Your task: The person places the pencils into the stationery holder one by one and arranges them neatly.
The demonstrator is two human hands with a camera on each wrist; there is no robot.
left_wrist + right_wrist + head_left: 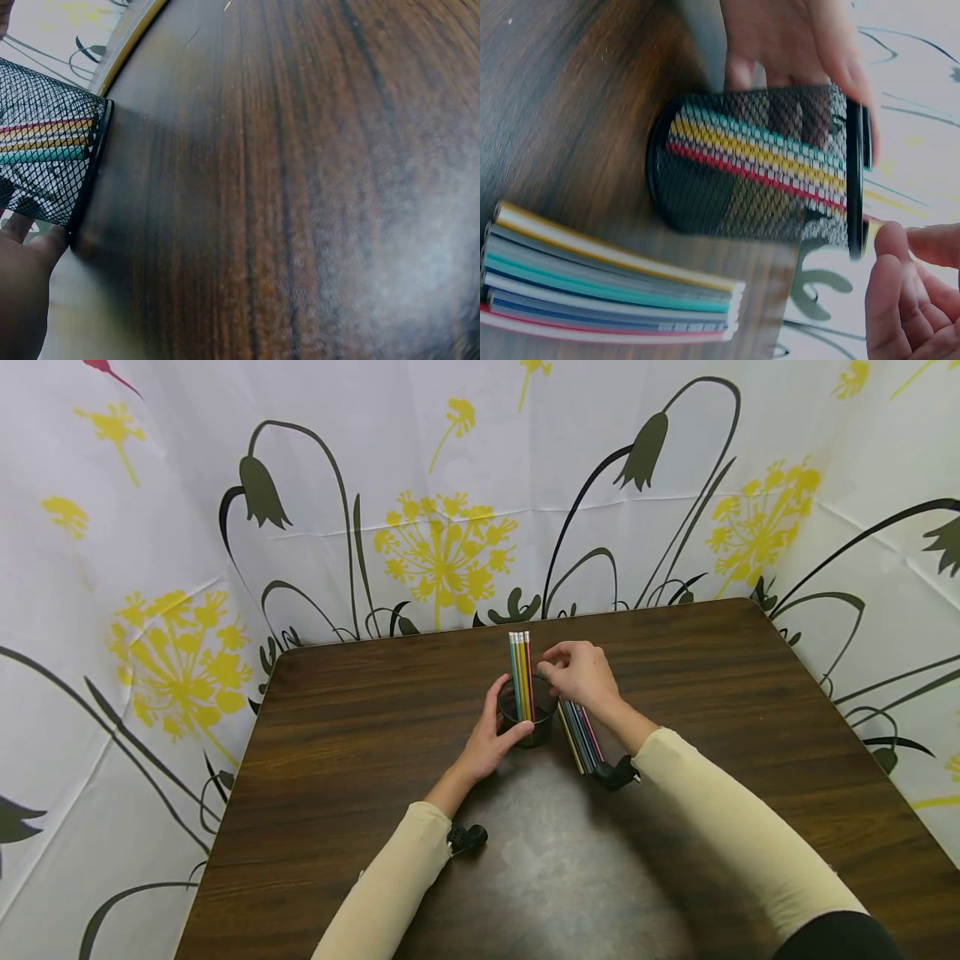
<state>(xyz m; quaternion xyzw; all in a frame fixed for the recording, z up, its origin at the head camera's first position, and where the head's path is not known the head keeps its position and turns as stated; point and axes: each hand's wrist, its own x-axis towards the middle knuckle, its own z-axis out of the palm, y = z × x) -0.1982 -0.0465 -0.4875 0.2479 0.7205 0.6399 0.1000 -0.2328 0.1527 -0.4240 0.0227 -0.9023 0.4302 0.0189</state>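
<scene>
A black mesh pencil cup (542,731) stands upright on the table. My left hand (486,745) holds it round the side, with the thumb at the front. Several pencils (521,681) in teal, yellow and red lean inside, their silver ends upward, and the mesh shows them in the right wrist view. At the right of the rim is my right hand (581,675), fingers bent, with no pencil visible between them; its fingertips (891,241) are close to the rim. Beside the cup lies a row of more pencils (615,281), partly beneath the right hand in the head view.
The dark wooden table (337,760) runs back to a white curtain (442,460) printed with yellow and grey flowers. A black wrist camera (617,773) on the right arm hangs close to the near ends of the lying pencils. Another wrist camera (468,838) is on the left arm.
</scene>
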